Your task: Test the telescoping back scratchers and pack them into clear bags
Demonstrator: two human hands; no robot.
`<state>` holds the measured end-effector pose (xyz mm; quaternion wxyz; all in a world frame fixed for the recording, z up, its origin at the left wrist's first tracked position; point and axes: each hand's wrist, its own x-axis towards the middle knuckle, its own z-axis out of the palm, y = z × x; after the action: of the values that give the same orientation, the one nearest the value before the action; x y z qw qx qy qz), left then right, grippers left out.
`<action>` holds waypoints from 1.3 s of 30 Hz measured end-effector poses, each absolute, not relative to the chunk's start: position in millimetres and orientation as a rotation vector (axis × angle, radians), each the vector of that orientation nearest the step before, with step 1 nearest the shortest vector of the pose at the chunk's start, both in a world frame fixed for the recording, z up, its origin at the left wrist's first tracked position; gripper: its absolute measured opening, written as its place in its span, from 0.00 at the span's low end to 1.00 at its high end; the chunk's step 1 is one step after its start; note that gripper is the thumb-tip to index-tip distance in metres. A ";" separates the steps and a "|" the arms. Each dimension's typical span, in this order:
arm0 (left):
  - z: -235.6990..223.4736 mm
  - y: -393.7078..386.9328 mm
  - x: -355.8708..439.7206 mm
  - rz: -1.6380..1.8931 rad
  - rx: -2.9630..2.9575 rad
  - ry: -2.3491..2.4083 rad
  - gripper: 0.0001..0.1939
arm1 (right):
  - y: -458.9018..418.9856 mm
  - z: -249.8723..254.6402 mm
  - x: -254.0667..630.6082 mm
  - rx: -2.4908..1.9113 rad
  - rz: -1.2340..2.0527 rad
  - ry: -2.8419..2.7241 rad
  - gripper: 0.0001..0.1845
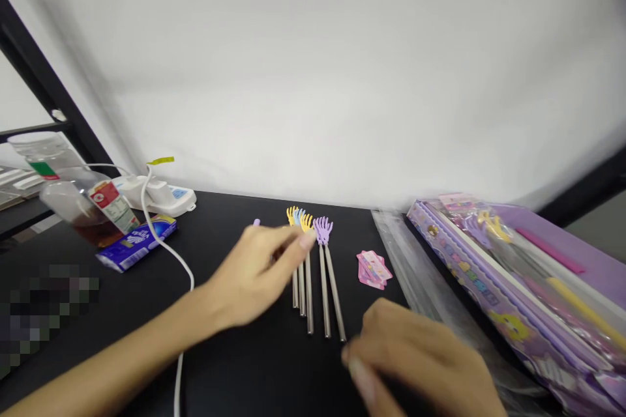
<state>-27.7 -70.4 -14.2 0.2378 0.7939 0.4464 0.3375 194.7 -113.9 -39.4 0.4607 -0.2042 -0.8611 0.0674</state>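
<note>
Several back scratchers with metal rods and small hand-shaped heads lie side by side on the black table. The yellow back scratcher [309, 300] and a purple back scratcher [334, 287] are among them; a blue head shows behind. My left hand [254, 267] reaches over the heads, thumb and index finger pinched at the yellow one. A purple tip [257, 222] sticks out behind its knuckles; what it belongs to is hidden. My right hand [415, 358], blurred and loosely curled, is beside the lower end of the rightmost rod. Whether it grips anything cannot be made out.
Pink cards [374, 269] lie right of the rods. Clear plastic sleeves [415, 267] and a purple box [469, 280] with packaged scratchers are at right. On the left are a bottle [83, 202], a blue packet [139, 244], a power strip [183, 201] and a white cable [178, 257].
</note>
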 end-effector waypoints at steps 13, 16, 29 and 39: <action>-38.3 -34.0 -72.7 0.286 2.286 2.022 0.07 | -43.8 -38.5 180.3 -1.601 0.448 -2.357 0.06; -37.6 -33.0 -73.0 0.287 2.282 2.011 0.06 | -38.8 -41.1 173.3 -1.692 0.441 -2.330 0.08; -38.2 -33.5 -77.7 0.302 2.276 2.006 0.15 | -30.5 -38.5 175.1 -1.681 0.732 -2.210 0.14; -29.2 -39.6 -62.7 1.138 2.359 1.509 0.26 | -34.9 -13.1 203.8 -1.127 1.317 -1.406 0.28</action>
<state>-62.7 -39.6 -29.2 0.0594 0.7791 0.4984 0.3757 203.8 -34.9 -13.1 0.4392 -0.4536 -0.5659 0.5301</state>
